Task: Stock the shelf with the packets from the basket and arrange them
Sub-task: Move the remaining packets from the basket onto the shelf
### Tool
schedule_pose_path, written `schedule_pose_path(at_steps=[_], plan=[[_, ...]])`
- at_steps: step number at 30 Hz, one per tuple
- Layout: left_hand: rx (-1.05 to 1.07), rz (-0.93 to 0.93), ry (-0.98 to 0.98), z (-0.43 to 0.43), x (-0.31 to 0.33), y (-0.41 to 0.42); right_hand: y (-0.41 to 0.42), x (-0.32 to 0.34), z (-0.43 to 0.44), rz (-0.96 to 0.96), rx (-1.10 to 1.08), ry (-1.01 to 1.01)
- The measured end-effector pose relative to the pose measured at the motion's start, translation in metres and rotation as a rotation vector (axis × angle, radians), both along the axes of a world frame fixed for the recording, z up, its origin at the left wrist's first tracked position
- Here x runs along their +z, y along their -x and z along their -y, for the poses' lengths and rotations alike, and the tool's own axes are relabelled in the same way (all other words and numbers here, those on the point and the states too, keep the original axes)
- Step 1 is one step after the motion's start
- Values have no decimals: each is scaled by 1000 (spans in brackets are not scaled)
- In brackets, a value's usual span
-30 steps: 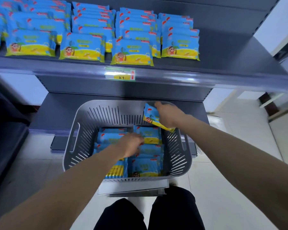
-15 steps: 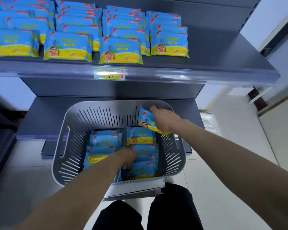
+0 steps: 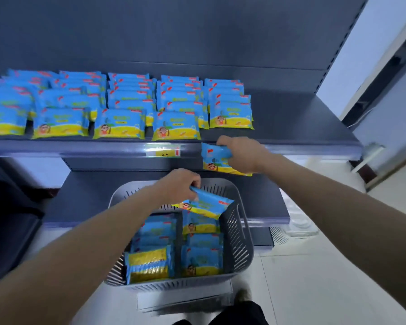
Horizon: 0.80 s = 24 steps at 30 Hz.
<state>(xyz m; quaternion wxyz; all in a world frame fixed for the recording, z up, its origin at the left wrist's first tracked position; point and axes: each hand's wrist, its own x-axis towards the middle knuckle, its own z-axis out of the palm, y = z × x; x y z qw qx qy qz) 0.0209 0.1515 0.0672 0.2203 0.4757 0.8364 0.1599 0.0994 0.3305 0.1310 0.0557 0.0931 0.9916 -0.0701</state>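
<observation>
Head view showed the left grip (image 3: 178,186) pinching a packet (image 3: 208,205) by its corner above the basket (image 3: 240,242), where more packets (image 3: 201,259) lay. The right grip (image 3: 243,156) was curled round another packet (image 3: 215,160) just below the shelf (image 3: 291,118) edge, near the stocked rows (image 3: 124,120).

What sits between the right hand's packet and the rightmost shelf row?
Only bare shelf separates the packet in the right hand from the rightmost row; head view.
</observation>
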Motion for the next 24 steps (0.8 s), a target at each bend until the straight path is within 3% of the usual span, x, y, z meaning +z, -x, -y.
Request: schedule_pose_path(at_steps=[8,20,24], plan=[[96,-104,-268,-25,92,23,26,75,-71,-140,-105,-88],[251,-54,-323,-75,112,49,102,37,-139,25,49,-4],[304,-30,-330,-88,110,60,129,33,-155,43,99,-63]])
